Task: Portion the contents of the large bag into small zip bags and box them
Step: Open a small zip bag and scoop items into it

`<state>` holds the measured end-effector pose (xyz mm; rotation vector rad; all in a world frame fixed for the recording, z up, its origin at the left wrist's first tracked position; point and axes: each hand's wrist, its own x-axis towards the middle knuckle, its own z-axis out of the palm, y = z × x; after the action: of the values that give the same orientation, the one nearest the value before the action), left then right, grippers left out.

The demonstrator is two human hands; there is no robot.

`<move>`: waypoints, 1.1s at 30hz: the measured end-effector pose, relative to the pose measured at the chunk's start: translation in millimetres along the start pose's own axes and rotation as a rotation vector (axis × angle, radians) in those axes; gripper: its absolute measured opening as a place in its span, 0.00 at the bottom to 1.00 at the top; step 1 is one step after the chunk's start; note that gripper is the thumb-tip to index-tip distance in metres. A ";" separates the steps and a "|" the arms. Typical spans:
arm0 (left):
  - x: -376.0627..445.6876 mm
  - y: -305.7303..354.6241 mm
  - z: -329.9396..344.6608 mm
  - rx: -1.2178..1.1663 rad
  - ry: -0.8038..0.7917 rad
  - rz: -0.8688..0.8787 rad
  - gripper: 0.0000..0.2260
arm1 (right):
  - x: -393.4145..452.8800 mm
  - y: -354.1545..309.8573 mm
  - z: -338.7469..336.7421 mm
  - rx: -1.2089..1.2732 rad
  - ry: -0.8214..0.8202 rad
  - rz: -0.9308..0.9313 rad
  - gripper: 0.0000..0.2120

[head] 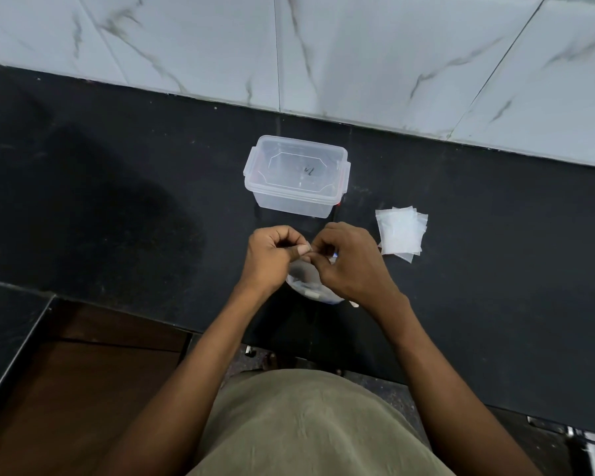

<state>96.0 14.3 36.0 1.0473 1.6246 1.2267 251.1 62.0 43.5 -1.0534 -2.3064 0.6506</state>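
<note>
Room: we're standing at a black speckled stone counter (117, 187) that runs up against a white marble-look tiled wall (323, 46).

Box: clear plastic tub with a clip-on lid (296, 176), lid on, sitting just past our hands toward the wall. Looks like nothing's in it yet, though the plastic makes that hard to swear to.

Small bags: loose stack of little clear zip bags (400, 231), flat on the counter to our right, nearer the right hand than the left.

Large bag: crumpled clear plastic bag with some pale contents (306, 281), right under and between our hands, its mouth pointing up at the fingers, its belly toward our body.

Left hand (272, 255): fingers curled, thumb and forefinger pinching the top edge of the large bag.

Right hand (349, 259): same deal, curled and pinching the bag's top from the other side, fingertips nearly touching the left's.

What the next bit hinges on: we reckon we're working the mouth open, so both pinches have to pull apart sideways, left-right. The right hand has the shorter reach to the small bags.
</note>
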 end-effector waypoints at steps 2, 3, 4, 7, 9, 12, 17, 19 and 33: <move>-2.5 2.2 -0.1 0.026 0.065 0.024 0.12 | 4.9 -1.0 2.5 0.010 0.007 0.016 0.05; -4.9 3.9 0.0 0.035 0.102 0.042 0.11 | 8.0 -1.8 2.9 0.021 0.009 0.016 0.06; -7.1 5.1 0.2 0.035 0.139 0.054 0.10 | 10.8 -2.8 2.8 0.032 0.008 0.010 0.07; -8.2 3.6 -5.0 0.007 0.261 0.054 0.09 | 18.6 -8.6 3.7 0.079 0.000 -0.022 0.09; -5.9 -0.7 -12.6 0.015 0.336 0.041 0.11 | 22.4 -12.2 7.0 0.098 -0.012 -0.038 0.08; -4.6 -7.2 -23.6 0.009 0.399 0.016 0.12 | 24.6 -15.6 14.7 0.099 -0.036 -0.061 0.06; -4.1 -19.4 -40.0 -0.010 0.471 -0.031 0.11 | 27.5 -19.3 24.6 0.091 -0.106 -0.088 0.07; -1.9 -24.1 -49.1 -0.019 0.498 -0.047 0.11 | 30.3 -21.1 28.7 0.082 -0.135 -0.094 0.06; 36.0 -51.2 -128.0 0.054 0.468 -0.096 0.08 | 89.8 -32.4 107.3 0.351 -0.232 0.274 0.08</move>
<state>-42.5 2.5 4.8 0.7342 2.0445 1.4427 115.9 91.4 5.5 -1.1801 -2.1371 1.2951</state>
